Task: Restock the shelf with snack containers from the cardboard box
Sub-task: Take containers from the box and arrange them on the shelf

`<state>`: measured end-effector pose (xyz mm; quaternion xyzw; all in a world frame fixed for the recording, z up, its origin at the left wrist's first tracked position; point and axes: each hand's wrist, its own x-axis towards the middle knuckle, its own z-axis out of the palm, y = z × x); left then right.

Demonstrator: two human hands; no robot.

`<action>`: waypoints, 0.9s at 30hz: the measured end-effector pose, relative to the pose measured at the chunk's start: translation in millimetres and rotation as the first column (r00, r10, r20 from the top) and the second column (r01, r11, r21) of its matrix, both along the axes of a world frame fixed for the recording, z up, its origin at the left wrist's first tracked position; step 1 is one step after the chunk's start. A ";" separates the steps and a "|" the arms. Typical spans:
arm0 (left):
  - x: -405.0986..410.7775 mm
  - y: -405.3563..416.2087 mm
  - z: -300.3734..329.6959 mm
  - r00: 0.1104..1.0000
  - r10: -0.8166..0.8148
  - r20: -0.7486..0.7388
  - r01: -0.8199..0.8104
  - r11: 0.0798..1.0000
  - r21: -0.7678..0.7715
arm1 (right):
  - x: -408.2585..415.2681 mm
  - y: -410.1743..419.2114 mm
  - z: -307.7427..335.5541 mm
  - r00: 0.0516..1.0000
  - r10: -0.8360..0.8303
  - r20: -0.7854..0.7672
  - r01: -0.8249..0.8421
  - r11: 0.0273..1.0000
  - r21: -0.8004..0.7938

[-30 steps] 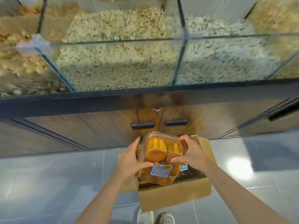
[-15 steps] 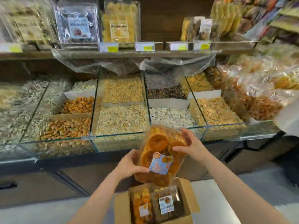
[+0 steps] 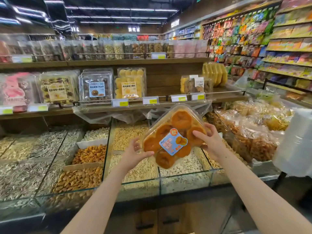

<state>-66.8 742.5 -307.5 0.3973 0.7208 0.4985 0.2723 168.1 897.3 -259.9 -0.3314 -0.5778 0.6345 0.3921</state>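
A clear plastic snack container [image 3: 170,137] full of orange dried fruit, with a blue label, is tilted on one corner above the glass bulk bins. My left hand [image 3: 134,152] grips its lower left edge and my right hand [image 3: 208,138] grips its right side. The wooden shelf [image 3: 160,103] lies just beyond it, with an open stretch between the yellow snack boxes [image 3: 130,83] and the small packs [image 3: 195,84]. The cardboard box is out of view.
Glass-walled bins [image 3: 108,149] of nuts and seeds lie between me and the shelf. Loose plastic sheeting [image 3: 94,114] hangs under the shelf edge. Bagged snacks [image 3: 256,132] pile up at right, beside a roll of plastic bags [image 3: 297,142].
Both hands lifted the container out of the cardboard box, up past the bins toward the shelf. The view rose from the floor to the shelves, and the box dropped out of sight.
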 end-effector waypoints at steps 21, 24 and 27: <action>57.8 198.3 29.2 0.952 0.306 -0.005 -0.294 0.920 0.259 | 8.3 211.2 -3.1 0.975 0.131 0.179 -0.148 0.985 0.089; 60.4 210.8 33.2 0.914 0.338 -0.222 -0.270 0.919 0.287 | 4.7 216.0 1.2 0.957 0.161 0.242 -0.221 0.944 0.245; 66.8 217.9 39.2 0.881 0.359 -0.309 -0.244 0.903 0.354 | -2.9 211.5 5.5 0.936 0.083 0.342 -0.218 0.899 0.380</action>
